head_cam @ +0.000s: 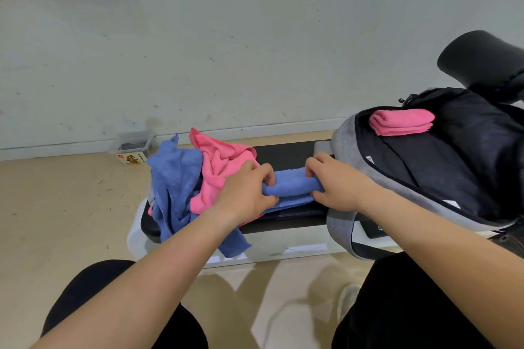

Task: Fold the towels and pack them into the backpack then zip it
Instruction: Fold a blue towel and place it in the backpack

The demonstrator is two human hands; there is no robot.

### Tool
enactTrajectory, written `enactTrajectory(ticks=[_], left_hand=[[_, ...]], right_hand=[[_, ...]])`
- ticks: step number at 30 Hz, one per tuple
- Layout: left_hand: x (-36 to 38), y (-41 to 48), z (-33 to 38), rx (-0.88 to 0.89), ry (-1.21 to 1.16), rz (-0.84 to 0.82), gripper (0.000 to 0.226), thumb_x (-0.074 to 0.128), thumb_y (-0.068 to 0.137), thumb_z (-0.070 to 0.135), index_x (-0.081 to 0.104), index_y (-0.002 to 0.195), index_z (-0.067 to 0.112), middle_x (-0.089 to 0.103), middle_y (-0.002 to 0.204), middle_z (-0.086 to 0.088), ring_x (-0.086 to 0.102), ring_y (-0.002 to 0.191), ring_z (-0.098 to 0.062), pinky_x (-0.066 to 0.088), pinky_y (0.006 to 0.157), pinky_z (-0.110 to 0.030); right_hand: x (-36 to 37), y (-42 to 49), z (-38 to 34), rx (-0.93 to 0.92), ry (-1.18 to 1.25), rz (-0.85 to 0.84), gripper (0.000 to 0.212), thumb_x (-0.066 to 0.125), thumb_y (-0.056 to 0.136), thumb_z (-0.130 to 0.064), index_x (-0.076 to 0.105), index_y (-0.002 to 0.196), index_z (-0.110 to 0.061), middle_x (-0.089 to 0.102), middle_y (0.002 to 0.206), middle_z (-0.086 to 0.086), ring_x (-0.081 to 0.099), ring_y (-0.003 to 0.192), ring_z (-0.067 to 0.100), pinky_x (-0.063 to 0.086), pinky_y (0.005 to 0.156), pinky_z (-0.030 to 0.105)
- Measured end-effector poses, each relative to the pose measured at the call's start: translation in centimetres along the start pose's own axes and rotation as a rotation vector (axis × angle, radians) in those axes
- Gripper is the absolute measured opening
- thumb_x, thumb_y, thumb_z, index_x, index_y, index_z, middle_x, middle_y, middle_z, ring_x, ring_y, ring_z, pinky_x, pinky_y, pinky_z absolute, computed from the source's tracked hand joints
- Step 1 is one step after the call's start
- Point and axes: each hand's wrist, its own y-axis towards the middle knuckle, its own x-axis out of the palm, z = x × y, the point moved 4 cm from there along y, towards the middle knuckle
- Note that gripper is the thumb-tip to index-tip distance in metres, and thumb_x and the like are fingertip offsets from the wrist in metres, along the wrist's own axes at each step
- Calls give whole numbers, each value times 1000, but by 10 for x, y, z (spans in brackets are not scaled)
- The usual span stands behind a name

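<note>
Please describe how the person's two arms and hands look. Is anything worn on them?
Both forearms are bare; no sleeve is in view. The left hand and right hand carry no glove, and no watch, ring or bracelet shows.

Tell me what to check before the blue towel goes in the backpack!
1. Left hand grips the blue towel: ok.
2. Right hand grips its other end: ok.
3. Blue towel folded all the way: cannot tell, hands cover its ends.
4. Backpack unzipped and open: ok.
5. Room beside the folded pink towel inside: ok.
6. All towels folded: not ok, loose towels wait in a pile.
</note>
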Motion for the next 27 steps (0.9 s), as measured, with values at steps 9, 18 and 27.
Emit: enactTrajectory(ticks=[9, 18, 27], left_hand=[[9, -10, 8, 20, 260, 20, 25, 51, 90, 56, 65, 97, 36, 51, 105, 13, 48, 92, -17, 40, 74, -33], [33, 25, 20, -39, 367, 116, 31, 39, 99, 26, 53, 125, 18, 57, 127, -1, 50, 121, -23, 34, 101, -39], [55, 33, -5, -86, 401, 51, 53, 16, 104, 46, 30, 150, 22, 32, 158, 5, 20, 149, -21, 8, 121, -50]], right_hand=[[4, -4, -5, -15, -215, 195, 43, 40, 98, -50, 70, 93, -21, 59, 107, -1, 54, 100, 24, 40, 78, 35], [20, 19, -9, 64, -237, 217, 57, 54, 87, -62, 51, 125, -18, 49, 129, 5, 46, 117, 26, 41, 93, 40], [47, 21, 7, -50, -292, 3, 81, -9, 88, -59, 17, 155, -21, 25, 161, -1, 11, 151, 26, 11, 121, 51]])
